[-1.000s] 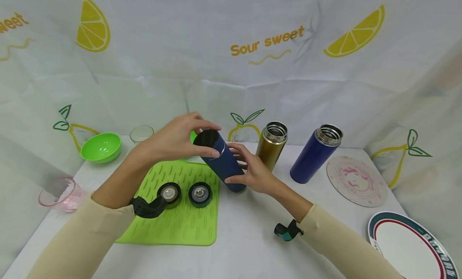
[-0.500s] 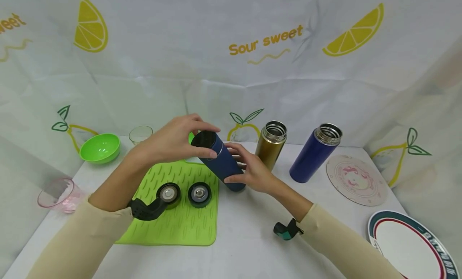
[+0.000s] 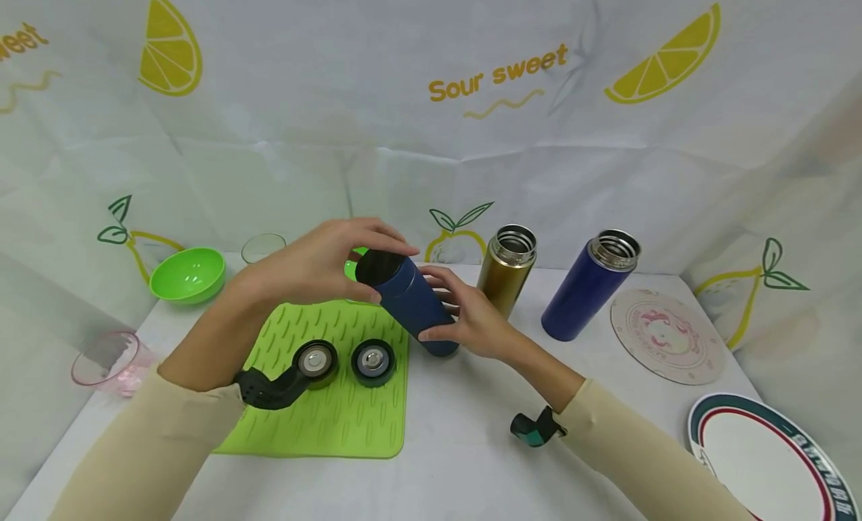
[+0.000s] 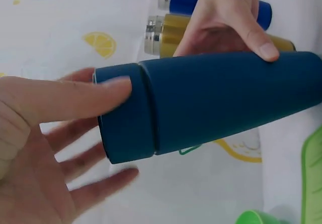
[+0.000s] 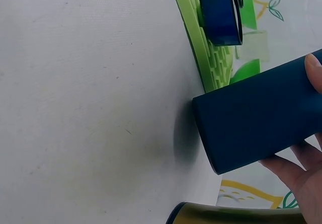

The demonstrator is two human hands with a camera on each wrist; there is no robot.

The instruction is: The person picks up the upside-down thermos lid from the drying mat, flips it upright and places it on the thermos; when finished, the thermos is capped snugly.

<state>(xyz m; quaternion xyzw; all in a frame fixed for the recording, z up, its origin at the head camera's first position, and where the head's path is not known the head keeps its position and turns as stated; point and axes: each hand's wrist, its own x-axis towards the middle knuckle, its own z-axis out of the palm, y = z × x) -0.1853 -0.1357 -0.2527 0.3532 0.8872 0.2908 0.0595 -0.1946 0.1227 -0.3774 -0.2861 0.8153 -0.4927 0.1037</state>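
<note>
A dark blue thermos flask (image 3: 415, 309) leans toward the left in the head view. Around its body curls my right hand (image 3: 471, 317), thumb in front and fingers behind. My left hand (image 3: 316, 266) is at the upper end, curved around the flask's lid (image 4: 126, 138). In the left wrist view the thumb lies across the lid while the lower fingers spread behind it, partly hidden. A thin seam separates lid and body. The right wrist view shows the flask's base close to the white table, with a shadow beside it; whether they touch I cannot tell.
A gold flask (image 3: 503, 274) and a blue flask (image 3: 584, 293) stand lidless on the right. Two removed lids, one gold-sided (image 3: 315, 361) and one blue (image 3: 373, 363), lie on the green mat (image 3: 350, 431). Bowl (image 3: 188, 275), pink glass (image 3: 114, 364), round mat (image 3: 667, 337) and plate (image 3: 754, 461) surround these.
My left thumb has shifted left along the lid and the hand has turned slightly. The right hand and flask stay nearly in place.
</note>
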